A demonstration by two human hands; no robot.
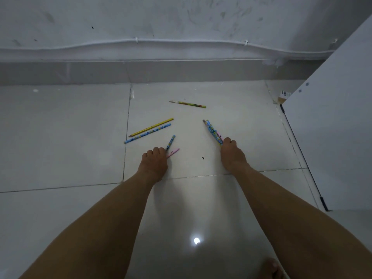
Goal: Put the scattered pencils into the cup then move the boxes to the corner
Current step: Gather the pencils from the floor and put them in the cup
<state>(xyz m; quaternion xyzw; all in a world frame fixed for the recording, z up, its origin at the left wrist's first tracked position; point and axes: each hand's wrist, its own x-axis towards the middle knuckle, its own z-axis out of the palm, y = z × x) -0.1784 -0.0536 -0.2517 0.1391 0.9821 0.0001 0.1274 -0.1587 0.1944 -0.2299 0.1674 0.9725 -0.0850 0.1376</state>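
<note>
Head view is showing a person reaching down with both bare arms to a pale tiled floor (60, 137), where the pencils are lying scattered. The right hand (231, 156) is closing its curled fingers round the near end of a bundle (212, 130) of several blue patterned pencils, and the bundle is pointing away and to the left, its far end lying on or just above the tile. The left hand (154, 164) is resting knuckles up with its fingers curling over the near end of a short blue pencil (171, 142). A pink pencil (173, 152) is sticking out from under the same hand, to the right. It seems to be in the grip too, but the fingers are hiding this. Just beyond the left hand, a yellow pencil (151, 127) and a long blue pencil (148, 133) are lying side by side, almost touching, both slanting up to the right. A green pencil (187, 104) is lying alone farther away, nearer to the wall (181, 17), well apart from both hands. A white cable (181, 42) is running along the wall. A white panel (332, 137) is standing at the right edge. A small bright light (196, 241) is reflecting on the tile between the forearms.
</note>
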